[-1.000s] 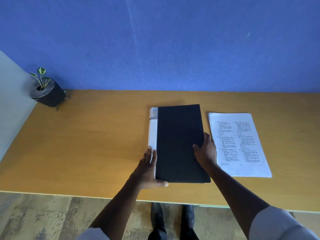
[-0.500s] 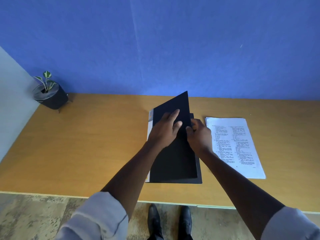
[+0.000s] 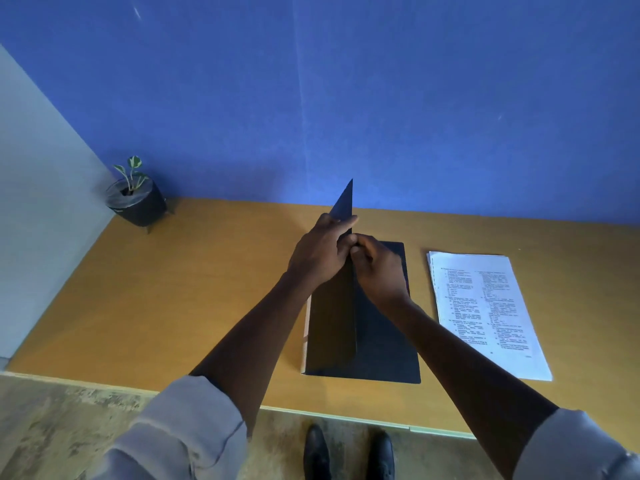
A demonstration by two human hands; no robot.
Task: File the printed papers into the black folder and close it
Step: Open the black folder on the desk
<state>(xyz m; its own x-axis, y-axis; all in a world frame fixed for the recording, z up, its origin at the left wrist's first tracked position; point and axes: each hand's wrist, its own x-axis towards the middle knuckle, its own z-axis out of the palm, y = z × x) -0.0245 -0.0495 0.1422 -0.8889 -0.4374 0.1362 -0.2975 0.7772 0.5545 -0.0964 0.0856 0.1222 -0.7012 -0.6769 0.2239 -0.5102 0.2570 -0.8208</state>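
Observation:
The black folder (image 3: 384, 344) lies on the wooden desk (image 3: 194, 292) in front of me, its front cover (image 3: 334, 327) raised nearly upright. My left hand (image 3: 320, 252) grips the upper edge of the raised cover from the left side. My right hand (image 3: 379, 268) pinches the same edge from the right, fingers curled against the cover. The stack of printed papers (image 3: 485, 313) lies flat on the desk just right of the folder, apart from both hands.
A small plant in a black pot (image 3: 136, 200) stands at the desk's far left corner by the blue wall. The near desk edge runs below the folder, with my shoes (image 3: 348, 453) on the floor beneath.
The folder lay closed a second ago with my hands at its sides. Both hands have since taken the front cover and swung it up from half-raised to nearly vertical.

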